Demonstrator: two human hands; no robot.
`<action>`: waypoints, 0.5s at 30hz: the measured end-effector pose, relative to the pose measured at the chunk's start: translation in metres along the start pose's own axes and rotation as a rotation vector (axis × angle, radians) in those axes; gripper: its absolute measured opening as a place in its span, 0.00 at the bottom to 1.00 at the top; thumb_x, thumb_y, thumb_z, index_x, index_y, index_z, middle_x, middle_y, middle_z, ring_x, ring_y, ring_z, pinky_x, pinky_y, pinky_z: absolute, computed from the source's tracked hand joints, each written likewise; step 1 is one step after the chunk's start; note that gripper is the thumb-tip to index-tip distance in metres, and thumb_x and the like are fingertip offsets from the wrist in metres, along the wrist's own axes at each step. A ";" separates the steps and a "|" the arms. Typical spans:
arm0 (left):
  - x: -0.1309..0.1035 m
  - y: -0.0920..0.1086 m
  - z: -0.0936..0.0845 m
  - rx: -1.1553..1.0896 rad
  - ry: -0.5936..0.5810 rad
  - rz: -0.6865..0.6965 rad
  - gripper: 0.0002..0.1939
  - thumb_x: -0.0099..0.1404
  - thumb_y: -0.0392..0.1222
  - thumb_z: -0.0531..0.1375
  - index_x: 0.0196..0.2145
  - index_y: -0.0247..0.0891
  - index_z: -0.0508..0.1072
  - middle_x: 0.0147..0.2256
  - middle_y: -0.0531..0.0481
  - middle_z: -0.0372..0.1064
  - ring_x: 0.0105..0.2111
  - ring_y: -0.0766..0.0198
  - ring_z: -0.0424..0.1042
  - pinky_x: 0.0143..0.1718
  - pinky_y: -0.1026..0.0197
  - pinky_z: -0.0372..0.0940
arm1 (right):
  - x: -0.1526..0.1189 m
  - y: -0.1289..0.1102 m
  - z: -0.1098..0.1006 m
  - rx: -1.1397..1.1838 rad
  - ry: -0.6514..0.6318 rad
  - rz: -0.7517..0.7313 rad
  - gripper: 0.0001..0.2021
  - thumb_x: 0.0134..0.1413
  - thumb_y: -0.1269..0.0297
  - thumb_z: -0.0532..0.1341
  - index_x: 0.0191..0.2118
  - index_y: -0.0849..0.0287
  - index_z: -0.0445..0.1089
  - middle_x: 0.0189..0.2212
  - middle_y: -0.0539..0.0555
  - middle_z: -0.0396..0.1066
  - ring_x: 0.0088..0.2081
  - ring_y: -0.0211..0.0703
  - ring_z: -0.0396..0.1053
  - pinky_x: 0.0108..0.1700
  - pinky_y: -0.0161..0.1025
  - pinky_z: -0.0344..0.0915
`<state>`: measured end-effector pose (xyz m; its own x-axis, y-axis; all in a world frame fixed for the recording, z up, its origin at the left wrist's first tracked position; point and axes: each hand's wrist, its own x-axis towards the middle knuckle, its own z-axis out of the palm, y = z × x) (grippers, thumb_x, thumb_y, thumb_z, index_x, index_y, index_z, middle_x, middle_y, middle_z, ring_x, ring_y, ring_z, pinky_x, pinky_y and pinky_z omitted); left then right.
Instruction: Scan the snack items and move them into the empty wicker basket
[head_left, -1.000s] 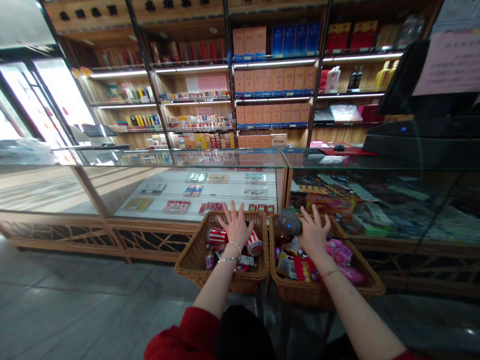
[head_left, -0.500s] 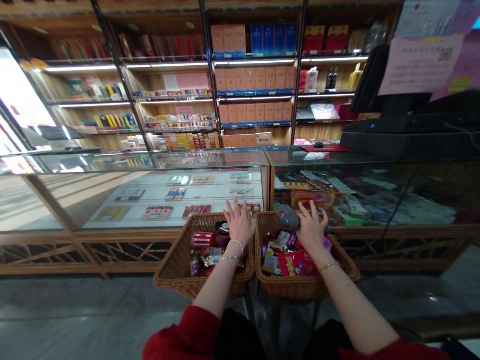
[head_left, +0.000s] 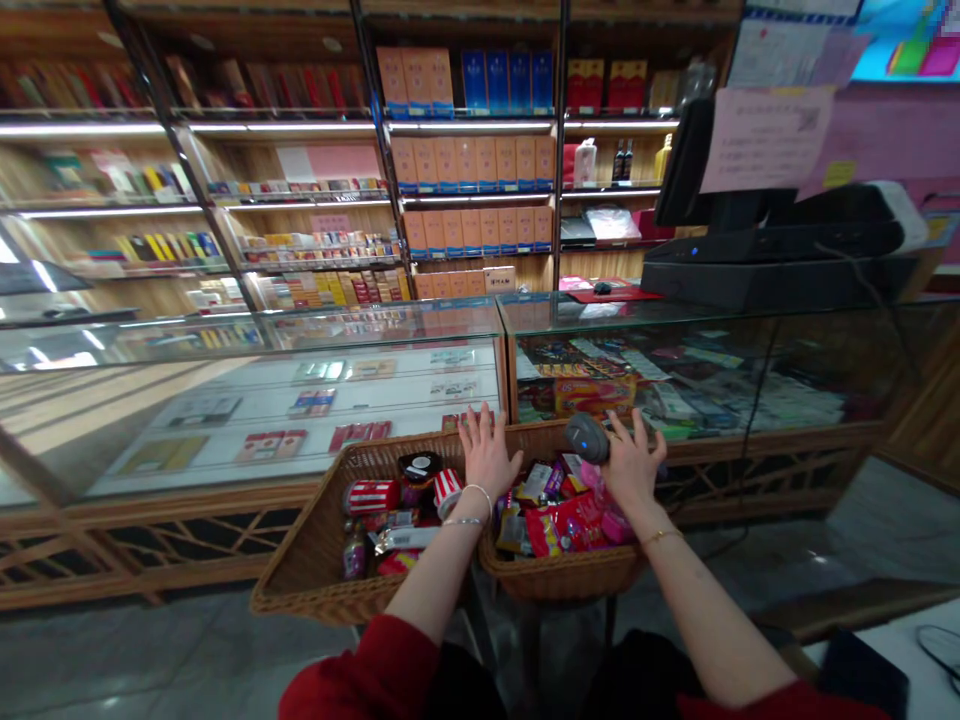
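On the left, a long glass display counter [head_left: 247, 400] shows small packets laid out in rows on pale shelves. In front of it stands the left wicker basket [head_left: 307, 560], holding red-and-white striped cans [head_left: 373, 495], a dark-lidded jar [head_left: 418, 468] and foil-wrapped snacks. The person's left hand [head_left: 489, 458] hovers over the gap where the two baskets meet, fingers spread wide and holding nothing, with bracelets on the wrist and a red sleeve [head_left: 360, 680] low in the near foreground. Just to the right, the right wicker basket [head_left: 559, 575] is piled with red and pink snack packets [head_left: 574, 520]. The right hand [head_left: 632, 467] is over its far edge, fingers fanned out, with a grey handheld barcode scanner [head_left: 586, 437] lying against the thumb side; whether it is truly gripped cannot be told. Farther right, a second glass case [head_left: 712, 370] holds mixed goods, and a black till unit [head_left: 772, 260] sits on top. Shelves of orange boxes [head_left: 472, 190] line the far wall.
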<state>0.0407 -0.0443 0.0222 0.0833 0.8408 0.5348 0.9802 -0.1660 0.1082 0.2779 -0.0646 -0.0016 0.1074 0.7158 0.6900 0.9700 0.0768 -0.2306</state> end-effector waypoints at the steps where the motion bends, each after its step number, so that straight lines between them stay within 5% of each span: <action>1: 0.002 0.004 0.001 0.002 -0.020 0.011 0.42 0.58 0.53 0.64 0.67 0.37 0.58 0.72 0.37 0.38 0.71 0.35 0.30 0.69 0.33 0.36 | -0.001 0.003 0.001 -0.008 0.003 0.009 0.18 0.51 0.72 0.55 0.46 0.58 0.74 0.62 0.57 0.66 0.69 0.59 0.43 0.63 0.67 0.40; 9: 0.019 0.032 0.014 -0.019 -0.152 0.115 0.42 0.57 0.53 0.65 0.65 0.36 0.60 0.71 0.34 0.39 0.71 0.37 0.31 0.69 0.34 0.35 | -0.002 0.021 0.013 -0.055 0.072 0.109 0.16 0.52 0.70 0.54 0.44 0.59 0.75 0.61 0.59 0.67 0.69 0.60 0.43 0.62 0.69 0.41; 15: 0.030 0.052 0.031 -0.077 -0.363 0.255 0.45 0.53 0.54 0.67 0.64 0.38 0.61 0.71 0.34 0.42 0.71 0.39 0.32 0.68 0.33 0.37 | -0.006 0.025 0.015 -0.042 0.091 0.167 0.17 0.49 0.72 0.54 0.43 0.59 0.75 0.60 0.59 0.68 0.69 0.60 0.43 0.62 0.70 0.42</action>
<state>0.0998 -0.0114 0.0181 0.3918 0.8921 0.2251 0.9049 -0.4179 0.0809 0.2981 -0.0569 -0.0221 0.2850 0.6506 0.7040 0.9451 -0.0682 -0.3196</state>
